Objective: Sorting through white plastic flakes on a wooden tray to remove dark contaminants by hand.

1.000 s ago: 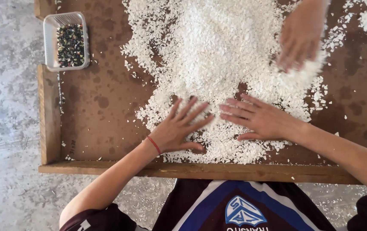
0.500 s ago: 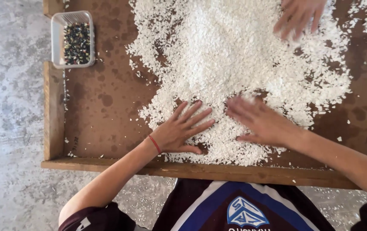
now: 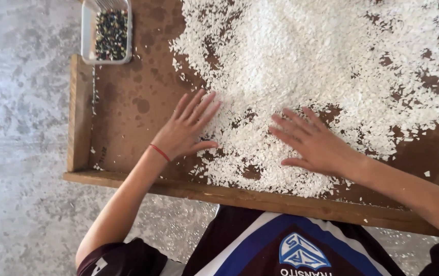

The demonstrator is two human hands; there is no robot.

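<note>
A wide spread of small white flakes (image 3: 301, 66) covers a brown wooden tray (image 3: 127, 179). My left hand (image 3: 186, 128) lies flat, fingers apart, on the left edge of the flakes; a red band circles its wrist. My right hand (image 3: 311, 143) lies flat with spread fingers on the flakes near the tray's front rim. Neither hand holds anything. Bare brown patches show between and beside the two hands.
A small clear plastic box (image 3: 107, 33) with several dark and coloured bits stands at the tray's far left corner. The raised wooden rim runs along the left and front. Grey speckled floor (image 3: 20, 128) lies to the left.
The view has come closer. Both my hands have slid farther apart over the flakes. Another person's hand at the far right has left the view.
</note>
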